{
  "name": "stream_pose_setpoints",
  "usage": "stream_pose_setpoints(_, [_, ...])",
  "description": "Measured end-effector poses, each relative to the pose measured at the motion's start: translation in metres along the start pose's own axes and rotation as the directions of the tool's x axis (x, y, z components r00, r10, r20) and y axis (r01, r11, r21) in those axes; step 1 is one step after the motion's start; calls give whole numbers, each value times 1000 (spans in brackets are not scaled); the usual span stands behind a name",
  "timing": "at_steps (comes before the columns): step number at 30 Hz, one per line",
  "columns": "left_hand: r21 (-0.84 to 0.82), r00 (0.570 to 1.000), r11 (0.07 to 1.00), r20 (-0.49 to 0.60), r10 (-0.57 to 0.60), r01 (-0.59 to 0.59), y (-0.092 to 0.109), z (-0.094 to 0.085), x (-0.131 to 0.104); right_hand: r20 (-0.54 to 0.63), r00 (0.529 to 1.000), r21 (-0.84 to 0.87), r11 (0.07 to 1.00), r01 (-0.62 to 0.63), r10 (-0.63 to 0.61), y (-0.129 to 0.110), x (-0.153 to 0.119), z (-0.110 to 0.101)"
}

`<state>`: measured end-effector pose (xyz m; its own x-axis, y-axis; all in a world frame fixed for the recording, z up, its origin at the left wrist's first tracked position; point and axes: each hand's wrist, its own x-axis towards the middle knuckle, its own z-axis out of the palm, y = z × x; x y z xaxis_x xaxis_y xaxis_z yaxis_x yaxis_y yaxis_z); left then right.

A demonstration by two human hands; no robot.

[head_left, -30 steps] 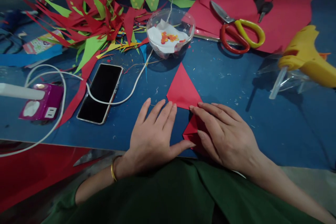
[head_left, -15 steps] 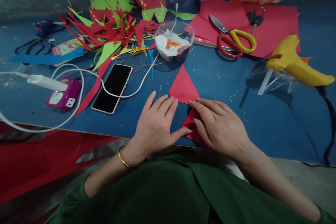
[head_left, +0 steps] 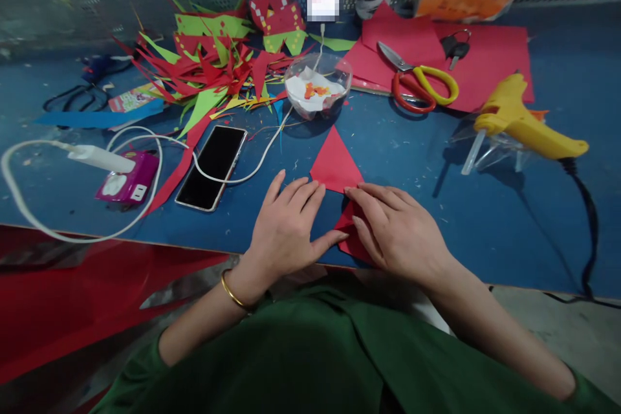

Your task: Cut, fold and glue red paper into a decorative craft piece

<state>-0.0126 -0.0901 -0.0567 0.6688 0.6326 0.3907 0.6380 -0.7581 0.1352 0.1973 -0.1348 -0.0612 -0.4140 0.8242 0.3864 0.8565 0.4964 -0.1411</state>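
Observation:
A red paper triangle (head_left: pixel 334 163) lies on the blue table with its tip pointing away from me. My left hand (head_left: pixel 287 226) rests flat beside it, fingers spread, fingertips on its lower left corner. My right hand (head_left: pixel 405 233) lies on the other side, its fingertips at the lower right corner and its palm over a second folded red piece (head_left: pixel 353 247). The left thumb touches that second piece's edge. Part of this piece is hidden under the right hand.
Scissors (head_left: pixel 422 87) lie on red sheets (head_left: pixel 495 65) at the back right, near a yellow glue gun (head_left: pixel 528 123). A clear bowl (head_left: pixel 339 68), a phone (head_left: pixel 213 165) with a white cable, and cut paper strips (head_left: pixel 208 71) are behind and left.
The camera view has shifted slightly, so the table items sit a little lower. Both hands stay in nearly the same place on the red paper.

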Motion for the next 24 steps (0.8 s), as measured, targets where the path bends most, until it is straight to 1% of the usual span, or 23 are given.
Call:
stream_pose_setpoints(5, [6,1000,1000,8,0,0,1,-1,-1,7,1000,11,1000,-23,23,0,-1,-1])
stream_pose_setpoints(7, [-1,999,1000,48,22,-22,1,-2,0,11,1000,11,1000,-24,24,0,-1,-1])
stream_pose_setpoints(10, [-47,988,997,135,73,-67,1,-3,2,12,1000,0,1000,-22,22,0,-1,0])
stream_pose_setpoints(13, [-91,979,994,188,78,-61,0,-4,4,-12,1000,-9,1000,-17,16,0,0,0])
stream_pose_setpoints(16, [-104,980,993,188,67,-48,-1,-5,4,-45,999,0,1000,-17,17,1,0,-2])
stream_pose_setpoints(18, [-104,981,993,184,67,-48,-2,-5,4,-43,998,13,999,-35,36,1,0,-3])
stream_pose_setpoints(21, [-98,979,993,187,79,-61,-3,-5,4,-14,999,44,998,-43,43,1,2,-5])
stream_pose_setpoints(24, [-86,978,993,190,92,-77,-3,-5,5,37,999,72,997,12,-15,1,4,-6])
